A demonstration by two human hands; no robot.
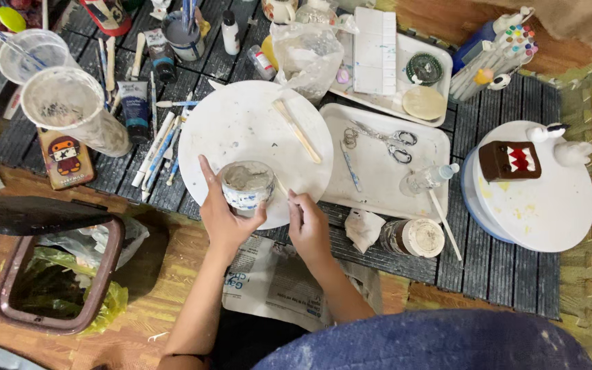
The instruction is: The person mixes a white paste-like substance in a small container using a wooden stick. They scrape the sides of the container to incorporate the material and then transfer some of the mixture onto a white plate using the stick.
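My left hand point(222, 218) grips a small round cup point(247, 186) with a blue-and-white pattern, filled with grey clay-like paste, at the near edge of a white round board point(241, 127). My right hand point(307, 226) is closed around a thin wooden stick point(281, 186) whose tip reaches the cup's right side. Another flat wooden stick point(297, 131) lies on the board, farther back.
A white tray point(378, 171) with scissors point(385, 139) and a small bottle point(429, 178) sits to the right. A turntable point(543, 199) carries a brown box-shaped figure point(510, 161). A lidded jar point(414, 237), plastic cups point(70, 103), brushes, a paint tube and a bin point(56, 274) surround the mat; newspaper point(268, 281) lies near me.
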